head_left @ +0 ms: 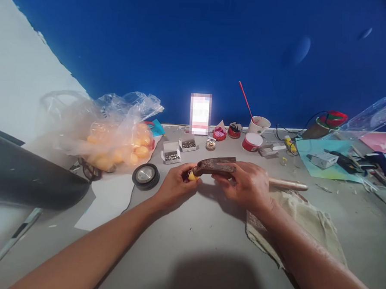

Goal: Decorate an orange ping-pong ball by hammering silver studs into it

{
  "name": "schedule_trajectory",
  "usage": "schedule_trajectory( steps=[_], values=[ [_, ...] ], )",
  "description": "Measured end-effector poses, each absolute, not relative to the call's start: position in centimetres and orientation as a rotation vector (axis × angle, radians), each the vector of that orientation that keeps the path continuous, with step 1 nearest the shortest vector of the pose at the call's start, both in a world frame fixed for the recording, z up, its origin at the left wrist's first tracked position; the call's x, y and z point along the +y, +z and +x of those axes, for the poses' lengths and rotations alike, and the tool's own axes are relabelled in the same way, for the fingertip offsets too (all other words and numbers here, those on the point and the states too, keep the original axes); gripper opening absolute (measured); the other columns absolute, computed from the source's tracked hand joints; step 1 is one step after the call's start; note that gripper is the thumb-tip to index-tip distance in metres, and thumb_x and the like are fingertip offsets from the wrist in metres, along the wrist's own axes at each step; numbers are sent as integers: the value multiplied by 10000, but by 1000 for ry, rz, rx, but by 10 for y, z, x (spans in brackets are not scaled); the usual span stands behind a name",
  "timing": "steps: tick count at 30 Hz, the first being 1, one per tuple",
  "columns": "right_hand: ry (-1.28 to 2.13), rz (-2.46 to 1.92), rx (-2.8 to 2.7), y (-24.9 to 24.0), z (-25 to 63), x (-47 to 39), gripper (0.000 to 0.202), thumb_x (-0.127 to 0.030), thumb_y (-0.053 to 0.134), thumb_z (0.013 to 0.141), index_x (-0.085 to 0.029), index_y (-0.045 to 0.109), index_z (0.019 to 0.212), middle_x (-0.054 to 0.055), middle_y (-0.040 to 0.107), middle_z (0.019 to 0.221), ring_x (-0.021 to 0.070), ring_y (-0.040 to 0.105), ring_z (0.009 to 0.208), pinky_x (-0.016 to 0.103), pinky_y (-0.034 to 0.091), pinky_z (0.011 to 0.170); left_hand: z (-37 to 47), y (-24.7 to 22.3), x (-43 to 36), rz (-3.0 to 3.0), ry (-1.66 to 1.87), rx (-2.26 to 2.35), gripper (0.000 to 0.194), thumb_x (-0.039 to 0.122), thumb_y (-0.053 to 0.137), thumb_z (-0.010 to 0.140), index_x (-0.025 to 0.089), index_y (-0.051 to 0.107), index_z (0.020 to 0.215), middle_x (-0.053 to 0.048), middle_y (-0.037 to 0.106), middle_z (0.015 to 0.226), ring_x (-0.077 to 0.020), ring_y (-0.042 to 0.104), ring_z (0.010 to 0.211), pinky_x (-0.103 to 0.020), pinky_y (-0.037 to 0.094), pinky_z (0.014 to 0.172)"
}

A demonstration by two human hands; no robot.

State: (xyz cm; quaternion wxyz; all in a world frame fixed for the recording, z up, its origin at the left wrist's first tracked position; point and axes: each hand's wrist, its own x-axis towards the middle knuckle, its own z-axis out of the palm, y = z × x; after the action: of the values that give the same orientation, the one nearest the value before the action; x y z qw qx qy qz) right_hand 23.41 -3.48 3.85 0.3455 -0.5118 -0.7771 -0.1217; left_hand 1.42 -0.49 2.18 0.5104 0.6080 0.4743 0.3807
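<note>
My left hand [180, 181] is closed in a pinch around a small yellow piece [193, 175], mostly covered by the fingers. My right hand [251, 184] grips a rusty claw hammer [216, 166] close to its head. The hammer's striking end meets the yellow piece, or sits just above it; I cannot tell which. Its two claw prongs point right, and the handle sticks out past the right hand. Under my right forearm lies a beige cloth [302, 219]. A black round object with a silver centre [145, 175] rests left of my left hand.
Two small open boxes [172, 156] hold shiny metal bits. A clear bag of orange balls [125, 143] lies at the left. Near the blue wall stand a lit phone screen [200, 114], a red-and-white tub [252, 141] and a paper cup [260, 125]. Tools lie on a teal sheet [317, 168].
</note>
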Motion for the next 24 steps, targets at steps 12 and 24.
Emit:
schedule_trajectory(
  steps=[12,24],
  values=[
    [-286,-1316,-1942,40,239,-30,263,-450,648,913,-230,788,884,27,693,638,170,586,587,294,383,614,14,17,-6,1239,967,1071,433,244,826,684,160,748,1102,-27,727,837,-147,618,696,-246,481,620],
    [-377,-1228,-2023,44,233,-37,337,-443,614,959,-189,745,780,31,658,603,171,561,552,319,319,580,14,19,-6,1481,960,1094,255,220,749,718,155,774,964,-11,691,792,-136,560,695,-239,458,641]
  ],
)
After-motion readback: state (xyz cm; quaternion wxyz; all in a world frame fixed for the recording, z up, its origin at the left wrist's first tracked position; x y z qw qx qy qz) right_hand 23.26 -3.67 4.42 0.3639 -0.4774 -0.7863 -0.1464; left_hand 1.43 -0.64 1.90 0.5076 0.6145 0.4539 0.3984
